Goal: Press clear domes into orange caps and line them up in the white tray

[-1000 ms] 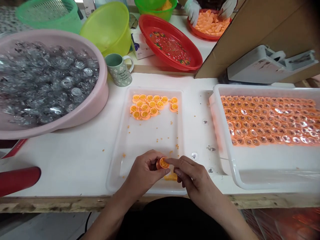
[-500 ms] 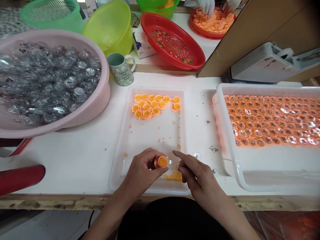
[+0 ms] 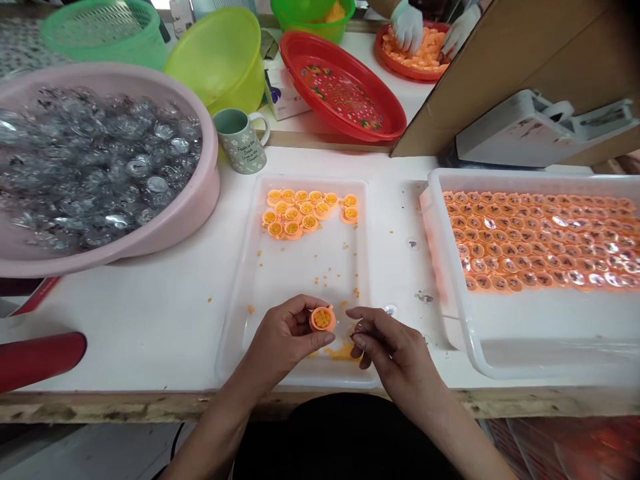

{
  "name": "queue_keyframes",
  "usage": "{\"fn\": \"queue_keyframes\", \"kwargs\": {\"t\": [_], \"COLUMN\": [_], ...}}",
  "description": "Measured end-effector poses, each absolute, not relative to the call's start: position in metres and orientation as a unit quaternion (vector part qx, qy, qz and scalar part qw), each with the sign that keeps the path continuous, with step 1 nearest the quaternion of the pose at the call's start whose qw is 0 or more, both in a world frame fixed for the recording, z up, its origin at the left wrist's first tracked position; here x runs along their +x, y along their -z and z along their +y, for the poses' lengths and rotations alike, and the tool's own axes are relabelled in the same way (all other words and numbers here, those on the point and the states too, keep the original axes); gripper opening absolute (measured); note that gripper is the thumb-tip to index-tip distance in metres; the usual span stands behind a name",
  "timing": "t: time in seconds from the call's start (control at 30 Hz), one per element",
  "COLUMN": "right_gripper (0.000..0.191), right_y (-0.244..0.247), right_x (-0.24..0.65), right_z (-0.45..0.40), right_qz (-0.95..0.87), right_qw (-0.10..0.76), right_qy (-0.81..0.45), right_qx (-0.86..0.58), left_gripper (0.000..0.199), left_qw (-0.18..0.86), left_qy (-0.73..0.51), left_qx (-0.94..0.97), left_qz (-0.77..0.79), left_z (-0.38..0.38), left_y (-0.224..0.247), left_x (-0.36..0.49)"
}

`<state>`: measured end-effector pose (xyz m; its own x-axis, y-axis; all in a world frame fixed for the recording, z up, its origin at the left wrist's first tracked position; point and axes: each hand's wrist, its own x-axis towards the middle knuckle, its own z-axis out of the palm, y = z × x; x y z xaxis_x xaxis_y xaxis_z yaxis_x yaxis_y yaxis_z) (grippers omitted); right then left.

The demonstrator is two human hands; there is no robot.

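Observation:
My left hand (image 3: 287,331) grips a small orange toy cup (image 3: 323,319) on its saucer, its top turned up to me, with yellow bits inside. To its right, my right hand (image 3: 387,340) is closed, thumb and fingers pinching a small clear disc (image 3: 356,329) with something dark on it, partly hidden. Both hands are above the near part of a white tray (image 3: 240,280). Several similar orange cups (image 3: 291,213) filled with yellow bits stand at that tray's far end. Loose yellow bits (image 3: 345,352) are heaped near the tray's front and scattered across it.
At left stands a pink basin (image 3: 200,200) of clear discs (image 3: 115,153), with a green mug (image 3: 243,143) beside it. A right-hand white tray (image 3: 467,333) holds rows of orange cups (image 3: 525,243). Behind are a red tray (image 3: 345,87), cardboard (image 3: 440,113) and another person's gloved hands (image 3: 407,30).
The held cup has tilted so its top faces me more. My right hand's index finger has bent in. The other person's gloved hands have shifted over the orange pieces.

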<state>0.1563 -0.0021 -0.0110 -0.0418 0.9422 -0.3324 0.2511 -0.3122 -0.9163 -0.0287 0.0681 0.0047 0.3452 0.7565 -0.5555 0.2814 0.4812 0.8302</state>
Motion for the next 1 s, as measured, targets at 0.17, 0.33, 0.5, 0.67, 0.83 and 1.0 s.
{"fn": "queue_keyframes", "kwargs": {"t": [0.17, 0.33, 0.5, 0.67, 0.83, 1.0], "right_gripper": [0.011, 0.013, 0.010, 0.006, 0.015, 0.003], "right_y": [0.005, 0.007, 0.007, 0.005, 0.009, 0.007], "right_x": [0.156, 0.159, 0.161, 0.163, 0.161, 0.161], "right_z": [0.003, 0.000, -0.001, 0.001, 0.000, 0.003], "right_qz": [-0.358, -0.363, -0.371, -0.367, -0.332, -0.302], "right_qw": [0.391, 0.411, 0.422, 0.429, 0.451, 0.476], "right_qy": [-0.630, -0.640, -0.631, -0.613, -0.651, -0.663], "right_qx": [-0.568, -0.539, -0.535, -0.552, -0.513, -0.492], "left_gripper": [0.019, 0.019, 0.033, 0.022, 0.019, 0.019], "left_qw": [0.755, 0.772, 0.765, 0.778, 0.791, 0.785], "left_qy": [-0.215, -0.246, -0.256, -0.245, -0.249, -0.238], "left_qx": [0.368, 0.330, 0.333, 0.323, 0.317, 0.322], "left_qz": [0.498, 0.485, 0.489, 0.479, 0.461, 0.472], "left_z": [0.066, 0.064, 0.063, 0.064, 0.064, 0.066], "left_y": [-0.001, 0.004, 0.006, 0.002, 0.003, 0.003], "left_x": [-0.027, -0.026, -0.024, -0.020, -0.018, -0.019]}}
